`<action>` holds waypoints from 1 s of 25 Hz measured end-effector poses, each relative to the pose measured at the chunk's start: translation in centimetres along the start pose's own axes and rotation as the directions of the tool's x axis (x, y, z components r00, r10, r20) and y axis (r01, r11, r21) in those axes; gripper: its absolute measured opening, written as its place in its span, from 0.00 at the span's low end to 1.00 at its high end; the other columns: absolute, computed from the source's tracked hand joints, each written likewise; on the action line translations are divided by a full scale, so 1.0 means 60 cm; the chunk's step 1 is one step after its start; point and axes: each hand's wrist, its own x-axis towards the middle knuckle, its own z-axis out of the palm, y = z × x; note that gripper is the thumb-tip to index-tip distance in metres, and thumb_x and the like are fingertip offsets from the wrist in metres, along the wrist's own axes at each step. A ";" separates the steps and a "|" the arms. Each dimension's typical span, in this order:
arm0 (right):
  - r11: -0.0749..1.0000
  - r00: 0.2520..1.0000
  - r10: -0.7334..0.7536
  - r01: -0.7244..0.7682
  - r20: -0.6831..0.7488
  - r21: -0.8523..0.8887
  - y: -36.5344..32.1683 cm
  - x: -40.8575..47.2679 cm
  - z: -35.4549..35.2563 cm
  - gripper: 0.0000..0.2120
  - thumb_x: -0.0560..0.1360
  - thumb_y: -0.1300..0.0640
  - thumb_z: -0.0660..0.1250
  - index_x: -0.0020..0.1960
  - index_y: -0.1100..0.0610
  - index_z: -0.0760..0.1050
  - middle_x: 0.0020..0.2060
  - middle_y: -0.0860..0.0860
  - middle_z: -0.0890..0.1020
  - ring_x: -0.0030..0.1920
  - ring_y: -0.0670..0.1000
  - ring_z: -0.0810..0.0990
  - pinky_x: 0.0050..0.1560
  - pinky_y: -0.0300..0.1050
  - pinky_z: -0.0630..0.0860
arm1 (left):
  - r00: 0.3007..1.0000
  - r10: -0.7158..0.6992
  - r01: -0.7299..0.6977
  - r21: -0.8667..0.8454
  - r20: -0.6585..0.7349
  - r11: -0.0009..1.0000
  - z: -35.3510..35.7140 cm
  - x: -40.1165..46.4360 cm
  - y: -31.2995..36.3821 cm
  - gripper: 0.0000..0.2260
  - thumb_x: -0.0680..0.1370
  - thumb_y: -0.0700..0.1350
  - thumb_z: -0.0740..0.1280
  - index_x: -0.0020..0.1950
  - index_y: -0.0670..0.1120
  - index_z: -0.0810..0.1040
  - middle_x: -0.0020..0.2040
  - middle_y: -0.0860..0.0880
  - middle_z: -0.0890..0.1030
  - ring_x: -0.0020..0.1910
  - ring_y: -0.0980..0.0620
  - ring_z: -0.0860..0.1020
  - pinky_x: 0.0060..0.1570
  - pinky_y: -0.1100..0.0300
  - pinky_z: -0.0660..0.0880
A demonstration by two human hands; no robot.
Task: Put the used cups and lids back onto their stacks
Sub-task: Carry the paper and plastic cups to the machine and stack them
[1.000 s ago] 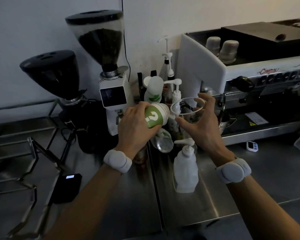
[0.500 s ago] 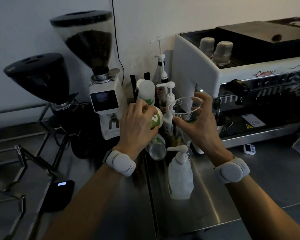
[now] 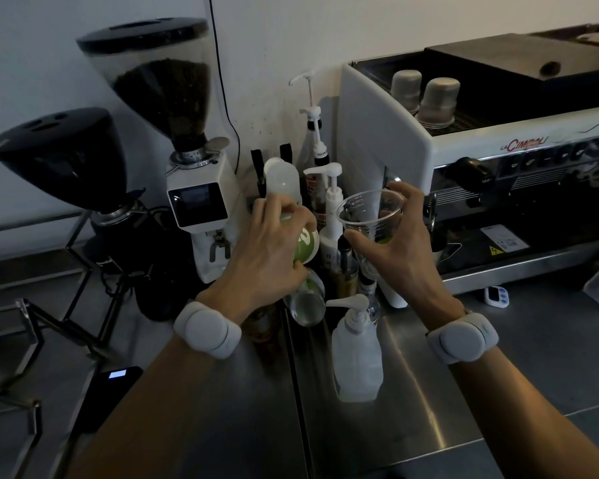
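Left hand (image 3: pixel 267 250) is gripping green paper cup (image 3: pixel 304 244), mostly hiding it | right hand (image 3: pixel 400 243) fingers are clasping clear plastic cup (image 3: pixel 370 221) | dim light is obscuring stacks.

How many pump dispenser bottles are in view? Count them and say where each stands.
3 clearly. A tall syrup bottle against the wall, a white pump bottle between the hands, and a clear pump bottle nearest the camera on the counter. More may hide among the clutter behind.

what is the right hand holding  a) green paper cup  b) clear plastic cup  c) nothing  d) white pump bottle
b: the right hand wraps its fingers around a clear plastic cup, held upright with its mouth open, while the left hand holds the green and white paper cup.
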 end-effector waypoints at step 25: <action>0.996 0.999 -0.019 0.014 0.047 0.092 -0.012 0.017 0.019 0.41 0.71 0.43 0.79 0.75 0.45 0.59 0.65 0.40 0.73 0.60 0.39 0.79 0.58 0.37 0.77 | 0.995 0.049 -0.059 -0.122 -0.086 0.991 0.090 0.002 -0.040 0.35 0.73 0.58 0.78 0.75 0.47 0.70 0.71 0.43 0.72 0.71 0.41 0.70 0.69 0.43 0.70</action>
